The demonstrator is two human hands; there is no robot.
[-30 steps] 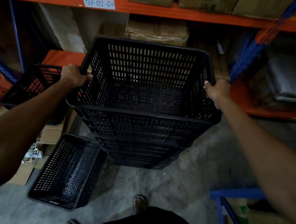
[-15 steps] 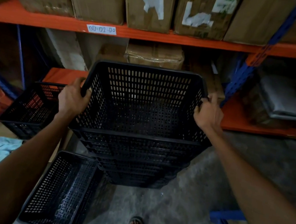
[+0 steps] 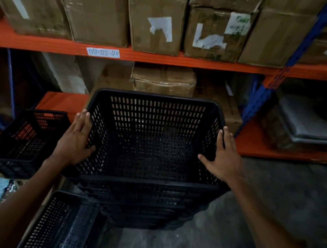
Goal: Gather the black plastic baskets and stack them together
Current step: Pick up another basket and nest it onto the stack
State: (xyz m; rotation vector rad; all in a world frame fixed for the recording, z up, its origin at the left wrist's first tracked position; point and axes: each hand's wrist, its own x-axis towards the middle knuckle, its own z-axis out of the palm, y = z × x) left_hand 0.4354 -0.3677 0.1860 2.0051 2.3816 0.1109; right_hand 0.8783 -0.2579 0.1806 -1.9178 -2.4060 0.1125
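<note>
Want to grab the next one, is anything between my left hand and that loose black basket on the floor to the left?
Nothing visible. The left hand rests on the stack; the loose basket sits beside it, open gap between.

The low black perforated plastic basket [image 3: 60,227] runs off the bottom edge; the white shelf label [image 3: 102,52] is too blurred to read.
</note>
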